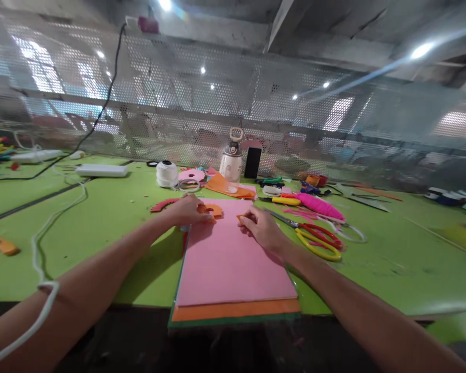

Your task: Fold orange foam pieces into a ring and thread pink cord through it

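Fingers of my left hand (188, 209) are closed in a pinch on a curved orange piece (216, 210), with its notched edge showing beyond them. Those of my right hand (261, 228) are drawn together too, thumb against forefinger, on a small orange scrap (239, 218). I have both pieces over the far half of a pink sheet (236, 274), well apart from each other; the sheet lies on an orange sheet (236, 309) and a green sheet (236, 322), whose near edges stick out past the surface's front.

Bright green, the surface (112, 202) runs wide to both sides. On my right lie scissors (300, 227) with one red and one yellow handle, and beyond them a magenta bundle (320, 205). Ahead stand a white bottle (231, 165), a dark phone (252, 162) and, further left, a ball of white thread (166, 175). A white cord (39, 254) trails down the left and crosses over my forearm, near a white power strip (101, 170).

Behind everything rises a perforated screen (217, 103), with windows glowing through it and a black cable (107, 98) hanging in front. Above is a grey ceiling (225, 36) with bright lamps (422, 50).
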Tool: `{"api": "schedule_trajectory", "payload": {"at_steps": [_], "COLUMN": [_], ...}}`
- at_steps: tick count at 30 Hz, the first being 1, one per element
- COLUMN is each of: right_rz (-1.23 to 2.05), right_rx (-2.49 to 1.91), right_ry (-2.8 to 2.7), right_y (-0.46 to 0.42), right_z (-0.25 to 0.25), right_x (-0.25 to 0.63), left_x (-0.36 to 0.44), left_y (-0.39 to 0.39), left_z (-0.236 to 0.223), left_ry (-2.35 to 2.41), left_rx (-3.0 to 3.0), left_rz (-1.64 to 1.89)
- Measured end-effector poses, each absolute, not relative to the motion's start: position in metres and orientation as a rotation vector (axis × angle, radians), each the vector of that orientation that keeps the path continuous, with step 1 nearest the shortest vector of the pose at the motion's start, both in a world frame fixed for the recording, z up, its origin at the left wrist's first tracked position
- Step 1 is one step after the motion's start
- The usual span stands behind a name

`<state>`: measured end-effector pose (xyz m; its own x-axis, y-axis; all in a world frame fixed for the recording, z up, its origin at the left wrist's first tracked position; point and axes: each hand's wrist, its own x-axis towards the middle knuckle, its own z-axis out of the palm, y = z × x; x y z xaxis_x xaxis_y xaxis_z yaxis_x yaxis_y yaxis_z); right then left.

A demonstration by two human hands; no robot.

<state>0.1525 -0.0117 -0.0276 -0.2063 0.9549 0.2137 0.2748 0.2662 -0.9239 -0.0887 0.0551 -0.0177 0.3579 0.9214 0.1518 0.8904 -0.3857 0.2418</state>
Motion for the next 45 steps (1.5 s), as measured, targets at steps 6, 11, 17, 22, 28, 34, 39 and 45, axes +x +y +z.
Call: {"api": "schedule_trajectory", "payload": {"at_steps": [6,11,17,22,28,34,39,45], "right_rz": [1.084,1.226,1.200,1.180,0.941,0.862,0.820,0.758], "right_rx": [-1.209,-1.225,-1.167,-1.105,-1.073,-1.001,-1.005,-1.007], "right_ry": [-1.595,-1.513,-1.432,-1.464,-1.679,-1.668,-1.677,-1.655], "right_y": [-0.006,0.013,0.011,-0.007,-0.023,-0.036,-0.041,-0.044], "right_z": [-0.027,-0.026,-0.032,-0.029,-0.009,0.002,0.004,0.006], "right_x": [0.146,0.134,0.125,0.129,0.133,0.135,0.135,0.135], "left_x": [-0.089,-0.081,-0.072,-0.066,-0.052,-0.050,-0.050,-0.048], "left_y": [0.052,0.044,0.039,0.030,0.012,0.001,-0.009,-0.015], "left_z": [-0.015,-0.016,-0.021,-0.017,-0.008,-0.002,0.004,0.008], "left_ry": [1.698,1.623,1.423,1.074,0.708,0.605,0.555,0.492], "left_rx": [2.427,2.291,2.084,1.524,1.149,1.122,1.101,1.135], "left_rz": [0.321,0.592,1.031,1.105,1.106,1.095,1.072,1.070]}}
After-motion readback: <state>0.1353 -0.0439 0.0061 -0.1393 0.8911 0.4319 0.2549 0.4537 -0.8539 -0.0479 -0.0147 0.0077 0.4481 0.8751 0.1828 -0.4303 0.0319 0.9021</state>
